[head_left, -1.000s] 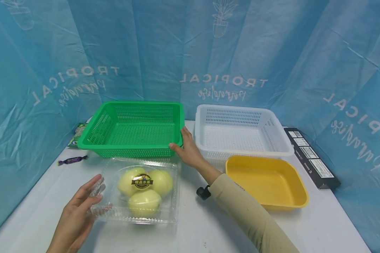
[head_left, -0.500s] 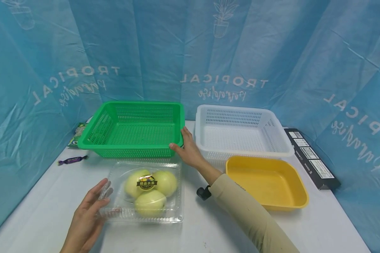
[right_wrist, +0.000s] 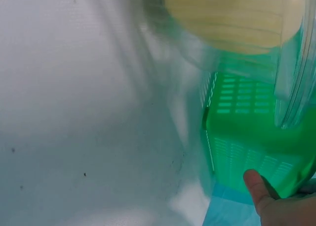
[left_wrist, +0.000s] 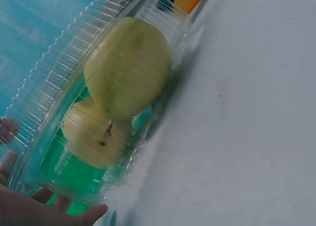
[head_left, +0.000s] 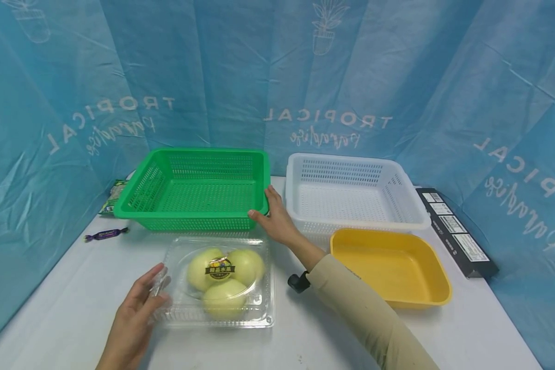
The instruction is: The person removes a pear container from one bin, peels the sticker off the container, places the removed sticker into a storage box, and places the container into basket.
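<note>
In the head view, a clear plastic clamshell box [head_left: 176, 257] holds three pale yellow-green round fruits [head_left: 225, 299] under a dark-and-gold label [head_left: 220, 268]. My left hand [head_left: 136, 313] holds the box by its left side, thumb toward me and fingers at the far part of that edge. The left wrist view shows two of the fruits [left_wrist: 128, 68] through the ribbed wall. Just beyond the box is a green perforated basket [head_left: 203, 215]. My right hand [head_left: 277, 218] grips its front right corner, thumb over the front and fingers along the right side.
A white basket [head_left: 351, 224] stands at the back right, with a yellow basin [head_left: 388, 262] in front of it. A long dark box [head_left: 458, 231] lies along the right edge. Left of the green basket are a purple-wrapped candy [head_left: 106, 234] and a green packet [head_left: 114, 198].
My left hand and the clear box have shifted to the right, with the fruits in it. My right hand and the green basket stay in place.
</note>
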Tool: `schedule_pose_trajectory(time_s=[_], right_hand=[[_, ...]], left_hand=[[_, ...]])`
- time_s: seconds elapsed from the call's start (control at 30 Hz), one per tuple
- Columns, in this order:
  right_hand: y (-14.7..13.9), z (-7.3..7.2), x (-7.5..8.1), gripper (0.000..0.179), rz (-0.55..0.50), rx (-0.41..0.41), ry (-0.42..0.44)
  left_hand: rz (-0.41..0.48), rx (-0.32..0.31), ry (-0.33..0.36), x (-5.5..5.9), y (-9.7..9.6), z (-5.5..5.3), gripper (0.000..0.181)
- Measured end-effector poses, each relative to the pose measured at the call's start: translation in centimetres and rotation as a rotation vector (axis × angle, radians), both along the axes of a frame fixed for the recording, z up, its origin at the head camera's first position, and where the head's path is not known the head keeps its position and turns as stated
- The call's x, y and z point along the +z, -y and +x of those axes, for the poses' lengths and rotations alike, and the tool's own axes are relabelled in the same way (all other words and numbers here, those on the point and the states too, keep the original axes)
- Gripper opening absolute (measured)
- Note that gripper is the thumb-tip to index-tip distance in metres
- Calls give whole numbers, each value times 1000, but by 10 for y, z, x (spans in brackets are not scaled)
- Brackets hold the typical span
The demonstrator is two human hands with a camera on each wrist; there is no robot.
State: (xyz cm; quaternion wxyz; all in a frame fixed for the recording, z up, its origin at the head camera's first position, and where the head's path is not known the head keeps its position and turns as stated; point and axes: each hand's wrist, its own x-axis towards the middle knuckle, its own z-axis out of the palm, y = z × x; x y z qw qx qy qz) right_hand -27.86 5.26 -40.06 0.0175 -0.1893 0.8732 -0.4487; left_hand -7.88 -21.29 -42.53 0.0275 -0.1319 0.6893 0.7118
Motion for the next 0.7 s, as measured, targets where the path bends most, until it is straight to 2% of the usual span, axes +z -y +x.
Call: schedule_pose_trajectory(time_s=[0.13, 0.3, 0.43, 0.7], right_hand=[[0, -1, 0, 80, 1, 7, 8], [0, 0, 1, 79, -2, 9, 9], [0, 0, 1, 78, -4, 10, 7], [-1, 0, 0, 78, 4, 14, 1]], left_hand=[[-19, -16, 16, -3, -1, 0, 67], [-45, -49, -78, -10, -1, 1, 65], [-79, -80, -108, -7, -4, 2, 65], [-120, -177, -83, 2, -11, 0, 69]])
